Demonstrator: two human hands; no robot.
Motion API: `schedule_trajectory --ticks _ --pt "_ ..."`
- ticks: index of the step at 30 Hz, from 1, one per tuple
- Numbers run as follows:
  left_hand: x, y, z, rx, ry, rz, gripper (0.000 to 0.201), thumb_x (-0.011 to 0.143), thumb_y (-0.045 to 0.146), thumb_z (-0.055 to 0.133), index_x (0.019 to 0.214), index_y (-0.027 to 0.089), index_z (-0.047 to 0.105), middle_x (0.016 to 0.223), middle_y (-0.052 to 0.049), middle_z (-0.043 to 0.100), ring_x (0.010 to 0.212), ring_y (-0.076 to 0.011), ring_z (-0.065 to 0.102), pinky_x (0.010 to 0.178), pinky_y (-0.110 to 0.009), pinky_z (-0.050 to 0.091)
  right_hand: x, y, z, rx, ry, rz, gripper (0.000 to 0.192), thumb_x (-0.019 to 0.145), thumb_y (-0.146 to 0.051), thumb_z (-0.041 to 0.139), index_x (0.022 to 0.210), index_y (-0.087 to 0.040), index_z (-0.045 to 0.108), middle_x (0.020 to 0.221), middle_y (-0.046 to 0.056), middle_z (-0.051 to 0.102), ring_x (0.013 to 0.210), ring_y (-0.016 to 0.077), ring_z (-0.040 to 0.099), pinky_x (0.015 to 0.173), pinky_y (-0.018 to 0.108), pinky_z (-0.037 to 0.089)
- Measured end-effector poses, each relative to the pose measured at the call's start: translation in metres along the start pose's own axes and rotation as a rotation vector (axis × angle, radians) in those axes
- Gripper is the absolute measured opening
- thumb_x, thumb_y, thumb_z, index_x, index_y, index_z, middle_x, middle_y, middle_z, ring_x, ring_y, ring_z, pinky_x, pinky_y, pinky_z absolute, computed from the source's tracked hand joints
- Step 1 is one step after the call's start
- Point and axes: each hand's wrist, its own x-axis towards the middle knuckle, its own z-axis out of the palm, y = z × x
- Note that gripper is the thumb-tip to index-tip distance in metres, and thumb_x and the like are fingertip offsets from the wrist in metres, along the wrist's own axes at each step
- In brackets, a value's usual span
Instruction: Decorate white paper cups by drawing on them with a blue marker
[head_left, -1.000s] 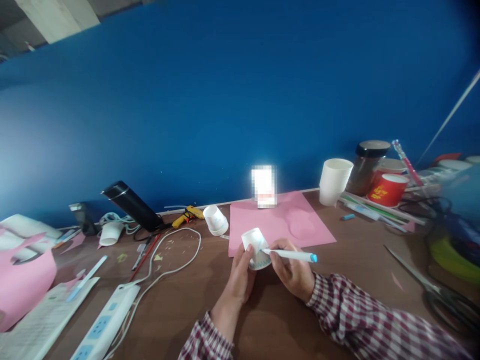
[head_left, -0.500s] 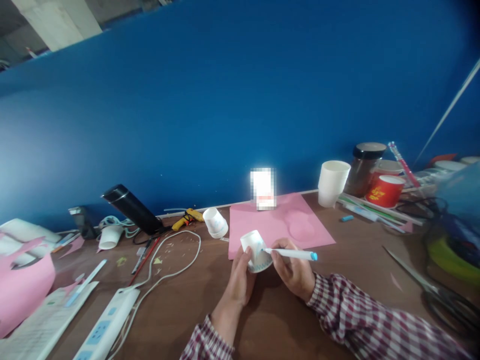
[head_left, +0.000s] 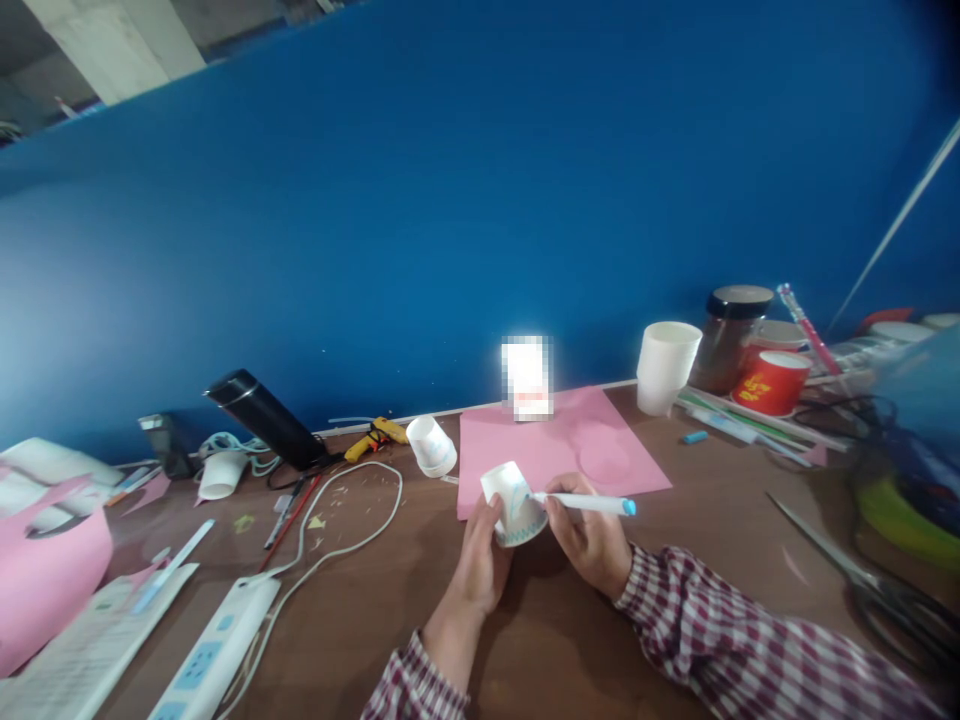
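Paper cup (head_left: 512,503) tipped on its side, base up-left, mouth toward wearer, just above brown table (head_left: 345,640) at near edge of pink sheet (head_left: 562,445). Left hand (head_left: 480,560) wrapped round cup, fingers clenched on its wall. Right hand (head_left: 589,535) pinching white marker w/ blue cap (head_left: 585,503), tip touching cup side by blue zigzag marks. Second small cup (head_left: 431,444) lying beyond, left of sheet. Stacked white cups (head_left: 664,365), dark jar (head_left: 724,335), red cup (head_left: 772,380) far right; scissors (head_left: 862,575) right; power strip (head_left: 214,650) and glue gun (head_left: 375,433) left.
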Motion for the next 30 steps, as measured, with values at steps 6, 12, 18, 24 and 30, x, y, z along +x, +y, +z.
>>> schedule_trajectory --ticks 6,12,18,24,30 --pt "0.0007 -0.0003 -0.0003 0.001 0.01 0.006 0.037 0.078 0.04 0.065 0.103 0.013 0.064 0.099 -0.008 0.067 0.093 -0.0229 0.06 0.09 -0.035 0.042 -0.0007 0.0008 -0.0003 -0.005 -0.006 0.003 0.006 0.09 -0.02 0.046 0.09 -0.019 0.051 0.078 0.003 0.059 0.071 0.0163 0.058 0.066 0.028 0.048" --pt "-0.0004 -0.0007 0.0 -0.032 0.025 -0.008 0.034 0.078 0.039 0.065 0.1 0.013 0.064 0.096 -0.007 0.067 0.089 -0.0207 0.06 0.088 -0.034 0.042 0.0 -0.0019 -0.0018 -0.006 -0.017 0.01 0.007 0.09 -0.02 0.045 0.088 -0.019 0.051 0.076 0.003 0.059 0.068 0.0164 0.058 0.063 0.029 0.048" --pt "-0.0005 0.0017 0.0044 -0.036 0.026 -0.012 0.034 0.078 0.038 0.065 0.099 0.012 0.065 0.095 -0.007 0.068 0.088 -0.0206 0.061 0.088 -0.034 0.042 0.0015 -0.0041 -0.0024 -0.009 -0.015 0.007 0.008 0.091 -0.021 0.044 0.087 -0.019 0.051 0.078 0.005 0.059 0.07 0.0175 0.059 0.065 0.03 0.049" --pt "-0.001 0.0023 0.0056 -0.043 0.026 -0.015 0.034 0.078 0.038 0.065 0.098 0.012 0.065 0.094 -0.007 0.068 0.086 -0.0207 0.062 0.087 -0.033 0.043 0.0014 -0.0028 -0.0021 -0.022 -0.015 -0.003 0.009 0.09 -0.021 0.044 0.085 -0.019 0.051 0.073 0.003 0.059 0.065 0.0161 0.058 0.061 0.028 0.048" --pt "-0.0006 0.0023 0.0034 -0.044 0.029 -0.026 0.034 0.077 0.039 0.066 0.097 0.012 0.065 0.094 -0.008 0.069 0.087 -0.0215 0.062 0.086 -0.034 0.043 0.0011 -0.005 -0.0023 0.002 -0.013 0.003 0.007 0.09 -0.02 0.044 0.086 -0.019 0.051 0.074 0.003 0.059 0.065 0.0161 0.058 0.061 0.028 0.049"
